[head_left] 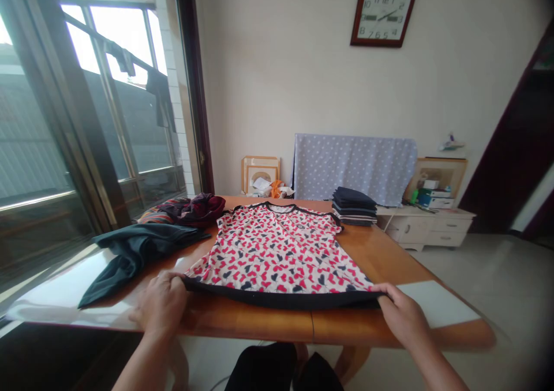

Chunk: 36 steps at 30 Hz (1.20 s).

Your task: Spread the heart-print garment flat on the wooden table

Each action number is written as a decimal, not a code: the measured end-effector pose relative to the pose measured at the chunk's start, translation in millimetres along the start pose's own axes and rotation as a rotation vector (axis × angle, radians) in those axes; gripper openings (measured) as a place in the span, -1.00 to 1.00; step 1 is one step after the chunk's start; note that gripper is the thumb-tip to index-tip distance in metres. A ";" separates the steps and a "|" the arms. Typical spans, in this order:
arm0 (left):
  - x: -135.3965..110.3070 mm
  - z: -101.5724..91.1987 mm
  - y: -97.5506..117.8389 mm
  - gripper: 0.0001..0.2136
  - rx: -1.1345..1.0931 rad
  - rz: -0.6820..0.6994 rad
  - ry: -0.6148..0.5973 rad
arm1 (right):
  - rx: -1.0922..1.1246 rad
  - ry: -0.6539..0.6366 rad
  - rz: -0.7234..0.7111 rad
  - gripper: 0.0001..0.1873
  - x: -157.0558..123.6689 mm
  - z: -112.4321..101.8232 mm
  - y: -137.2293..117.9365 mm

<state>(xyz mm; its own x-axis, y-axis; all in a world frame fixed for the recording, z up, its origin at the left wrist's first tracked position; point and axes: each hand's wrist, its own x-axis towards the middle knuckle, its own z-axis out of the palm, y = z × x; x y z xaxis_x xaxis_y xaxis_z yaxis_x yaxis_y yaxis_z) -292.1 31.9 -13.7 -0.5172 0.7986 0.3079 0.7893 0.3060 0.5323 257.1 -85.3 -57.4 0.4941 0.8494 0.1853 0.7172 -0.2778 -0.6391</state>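
A white top (277, 252) printed with red and dark hearts lies flat on the wooden table (259, 319), its neck at the far side and its black hem towards me. My left hand (162, 301) pinches the hem's left corner. My right hand (400, 310) grips the hem's right corner. Both hands rest on the table near its front edge, fingers closed on the cloth.
A dark garment (134, 252) and a crumpled dark red one (190, 208) lie at the left by the window. A folded stack of dark clothes (354, 206) sits at the far right. A white sheet (437, 303) lies at the right corner. A low cabinet (428, 226) stands behind.
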 end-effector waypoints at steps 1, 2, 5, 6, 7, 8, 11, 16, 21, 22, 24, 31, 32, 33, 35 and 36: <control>-2.1 -2.1 -1.4 -0.68 0.018 0.009 -0.001 | -0.010 0.013 -0.004 -0.65 -0.9 0.0 2.0; -4.4 -4.1 -2.7 -0.67 0.029 0.015 0.001 | -0.019 0.029 -0.021 -0.65 -1.2 0.3 4.1; -11.5 -8.9 -4.1 -0.66 0.020 0.042 0.037 | -0.042 0.084 -0.115 -0.63 0.2 3.1 10.9; -13.9 -10.1 -3.4 -0.66 0.009 0.060 0.053 | -0.050 0.094 -0.140 -0.62 1.2 4.7 13.1; -16.3 -11.1 -2.1 -0.66 -0.001 0.084 0.063 | -0.060 0.098 -0.155 -0.60 2.3 6.5 15.3; -18.4 -12.0 -0.3 -0.66 -0.006 0.110 0.061 | -0.072 0.096 -0.160 -0.58 3.4 8.4 17.4; -22.6 -12.8 6.5 -0.68 0.017 0.170 -0.008 | -0.123 0.100 -0.131 -0.52 6.7 14.8 24.2; -20.1 -7.6 13.7 -0.66 0.109 0.195 -0.122 | -0.166 0.109 -0.080 -0.48 9.9 21.7 32.3; -11.8 -0.2 14.2 -0.74 0.130 0.186 -0.144 | -0.163 0.089 -0.097 -0.55 8.5 19.9 30.3; -10.2 1.0 14.0 -0.74 0.117 0.188 -0.140 | -0.160 0.084 -0.102 -0.57 8.1 19.0 28.9; -6.9 2.7 12.8 -0.73 0.063 0.185 -0.109 | -0.151 0.082 -0.104 -0.59 6.4 16.9 24.9; 5.4 -7.9 1.0 -0.68 -0.184 -0.019 -0.010 | 0.003 0.065 -0.027 -0.52 -13.4 3.6 0.8; 6.0 -11.0 -0.4 -0.68 -0.155 -0.046 -0.026 | 0.017 0.054 -0.021 -0.53 -15.7 1.5 -1.6; 6.2 -13.9 -1.6 -0.69 -0.120 -0.060 -0.042 | 0.022 0.044 -0.020 -0.54 -17.2 -0.5 -3.0; 5.9 -18.0 -3.9 -0.70 -0.057 -0.064 -0.071 | 0.016 0.019 -0.032 -0.58 -18.4 -4.0 -3.7; 5.8 -18.9 -5.1 -0.71 -0.030 -0.060 -0.084 | 0.011 0.005 -0.048 -0.60 -18.5 -5.6 -3.2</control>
<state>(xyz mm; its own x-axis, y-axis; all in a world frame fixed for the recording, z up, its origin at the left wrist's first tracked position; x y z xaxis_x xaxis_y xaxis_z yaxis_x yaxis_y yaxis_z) -305.3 25.1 0.2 -0.5328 0.8202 0.2085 0.7467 0.3397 0.5719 248.4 -102.6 -54.6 0.4617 0.8595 0.2194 0.7349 -0.2321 -0.6372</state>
